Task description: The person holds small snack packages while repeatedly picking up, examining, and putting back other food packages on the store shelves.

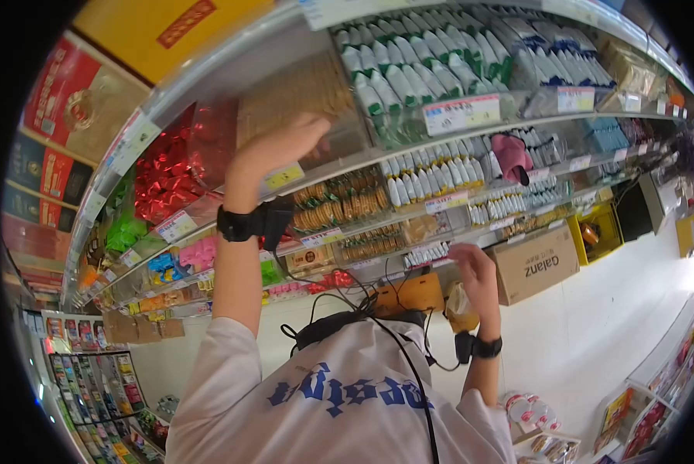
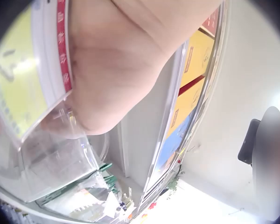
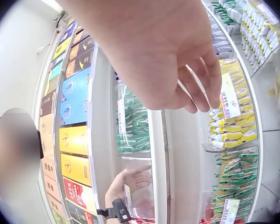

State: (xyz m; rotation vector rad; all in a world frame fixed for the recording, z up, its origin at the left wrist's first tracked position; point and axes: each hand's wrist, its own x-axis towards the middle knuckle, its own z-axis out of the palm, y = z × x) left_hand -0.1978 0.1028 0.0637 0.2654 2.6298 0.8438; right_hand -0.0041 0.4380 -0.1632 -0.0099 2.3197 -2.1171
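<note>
My left hand (image 1: 283, 145) reaches over the front of an upper-shelf clear bin (image 1: 339, 151), its fingers extended. A price card (image 2: 18, 70) with a yellow label stands beside the palm in the left wrist view, where most of the fingers are hidden. Beside that bin are red-wrapped sweets (image 1: 173, 166) and white-and-green packets (image 1: 409, 77). Lower and to the right, my right hand (image 1: 478, 280) hangs with loosely bent fingers and nothing in its grasp. In the right wrist view its fingertips overlap a bin of yellow-and-white packets (image 3: 233, 126).
Lower shelves hold round biscuits in packets (image 1: 339, 205) and yellow-tipped packets (image 1: 432, 178). A pink and black item (image 1: 511, 155) hangs at the shelf front. On the floor stand a Galanz carton (image 1: 536, 263) and a yellow crate (image 1: 598, 236). Cables run across the person's chest.
</note>
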